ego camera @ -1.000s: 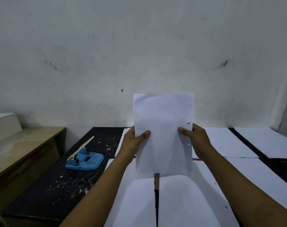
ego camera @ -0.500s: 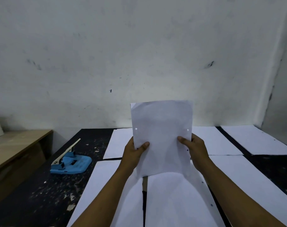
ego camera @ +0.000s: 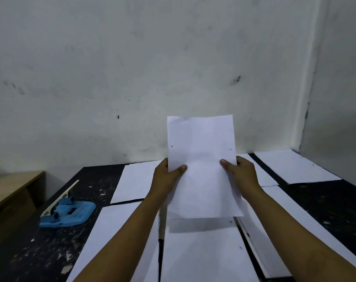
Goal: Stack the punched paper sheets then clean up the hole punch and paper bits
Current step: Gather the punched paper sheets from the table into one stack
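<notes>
I hold a white punched paper sheet (ego camera: 201,151) upright above the table, with holes near both side edges. My left hand (ego camera: 169,178) grips its left edge and my right hand (ego camera: 242,176) grips its right edge, thumbs on the front. Several more white sheets lie flat on the black table (ego camera: 40,247): one below the held sheet (ego camera: 203,253), one at the near left (ego camera: 116,237), one at the back left (ego camera: 136,182), one at the far right (ego camera: 295,167). The blue hole punch (ego camera: 69,213), with a cream lever raised, sits on the table's left side. Pale paper bits (ego camera: 67,267) speckle the dark top around it.
A wooden bench or shelf (ego camera: 8,192) stands at the left, lower than the table. A white wall (ego camera: 173,68) closes the back, with a corner at the right.
The view has swung to the right, so the hole punch sits further left in frame. The held sheet stays upright in both hands and now stands a little higher and straighter.
</notes>
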